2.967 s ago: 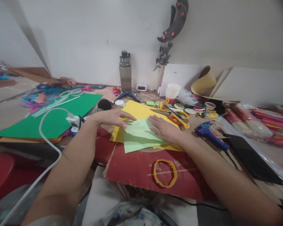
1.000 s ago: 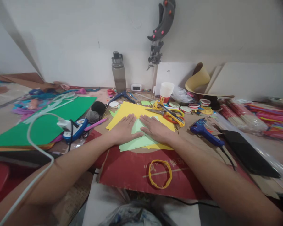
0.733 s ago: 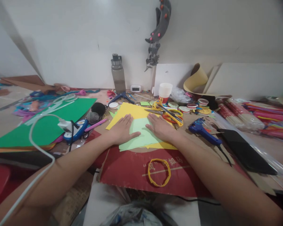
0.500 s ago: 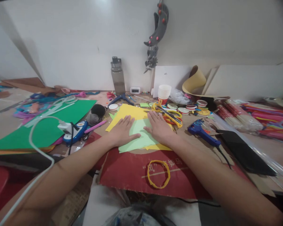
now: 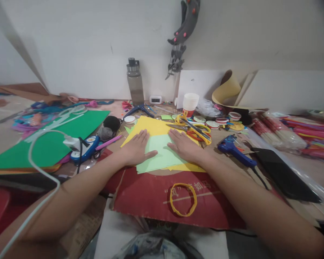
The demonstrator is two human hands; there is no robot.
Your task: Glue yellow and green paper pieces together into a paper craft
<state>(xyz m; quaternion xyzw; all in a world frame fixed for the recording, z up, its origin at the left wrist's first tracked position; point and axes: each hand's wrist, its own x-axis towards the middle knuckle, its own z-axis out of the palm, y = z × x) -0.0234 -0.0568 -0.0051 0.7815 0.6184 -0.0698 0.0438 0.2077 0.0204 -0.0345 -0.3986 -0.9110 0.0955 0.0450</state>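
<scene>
A pale green paper sheet (image 5: 162,153) lies over yellow paper (image 5: 148,124) in front of me. My left hand (image 5: 139,147) rests flat on the left side of the sheets, fingers pointing away. Flat on the right side is my right hand (image 5: 184,145), its fingers together and thumb out toward the middle. Neither hand grips anything. Nearer to me, a yellow ring (image 5: 183,215) lies on a red printed board (image 5: 145,201). Yellow-handled scissors (image 5: 201,131) sit just beyond my right hand.
On the right are a blue glue gun (image 5: 237,156) and a black phone (image 5: 284,176). To the left lie green sheets (image 5: 51,144), a blue power strip (image 5: 85,151) and a white cable (image 5: 35,169). A bottle (image 5: 135,86) and paper cups (image 5: 190,104) stand at the back.
My hands have spread slightly apart, the left one drawn a little leftward, so more of the pale green sheet shows between them. The view has tilted slightly.
</scene>
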